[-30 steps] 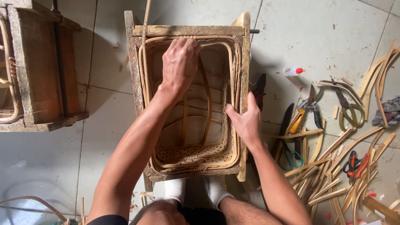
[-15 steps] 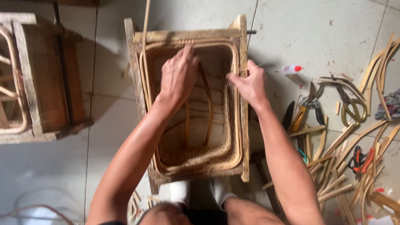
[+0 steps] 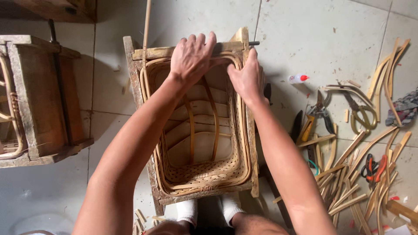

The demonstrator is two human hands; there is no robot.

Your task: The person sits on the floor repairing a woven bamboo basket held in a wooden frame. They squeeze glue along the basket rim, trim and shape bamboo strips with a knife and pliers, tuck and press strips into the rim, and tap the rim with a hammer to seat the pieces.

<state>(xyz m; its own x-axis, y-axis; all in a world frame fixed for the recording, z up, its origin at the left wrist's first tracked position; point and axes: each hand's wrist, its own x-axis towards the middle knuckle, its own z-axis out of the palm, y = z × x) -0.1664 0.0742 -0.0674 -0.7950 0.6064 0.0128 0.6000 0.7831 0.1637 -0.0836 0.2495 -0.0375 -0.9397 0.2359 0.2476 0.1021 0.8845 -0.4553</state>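
The left hand (image 3: 190, 55) lies flat over the far rim of the woven bamboo basket (image 3: 198, 176), fingers (image 3: 201, 41) stretched and close together, pressing on the wooden frame (image 3: 135, 82) without curling round anything. The right hand (image 3: 247, 77) sits at the far right corner just beside those fingers, thumb inside the rim and the rest folded over the frame's edge, gripping it. Beyond the fingertips bare tiled floor (image 3: 313, 39) lies open; left of them a thin bamboo strip (image 3: 147, 26) rises past the frame.

The basket sits inside the frame, rectangular, with tightly plaited walls, a doubled cane rim and curved ribs across its bottom. Its near edge runs down to the person's white socks (image 3: 188, 211).

Right of the fingers lie a small glue bottle (image 3: 298, 78), scissors (image 3: 363, 115), pliers (image 3: 315, 115) and scattered bamboo offcuts (image 3: 348, 191). A second wooden frame (image 3: 39, 100) is cut off at the left.
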